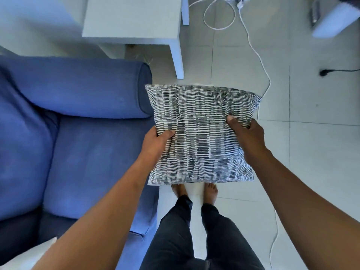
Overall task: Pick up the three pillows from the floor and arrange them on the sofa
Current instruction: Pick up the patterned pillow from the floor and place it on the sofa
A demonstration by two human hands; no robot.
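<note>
A square pillow (200, 133) with a black-and-white dashed pattern hangs in the air over the tiled floor, just right of the blue sofa (78, 152). My left hand (155, 142) grips its left edge, thumb on top. My right hand (245, 133) pinches its right edge. The pillow's top left corner overlaps the sofa's round armrest (83, 88). A white object (29, 256), perhaps another pillow, shows at the bottom left on the sofa, mostly cut off.
A white side table (136, 22) stands beyond the armrest. A white cable (259, 57) loops across the floor tiles at the right and runs down past my bare feet (194, 191). A black plug (324, 72) lies at far right.
</note>
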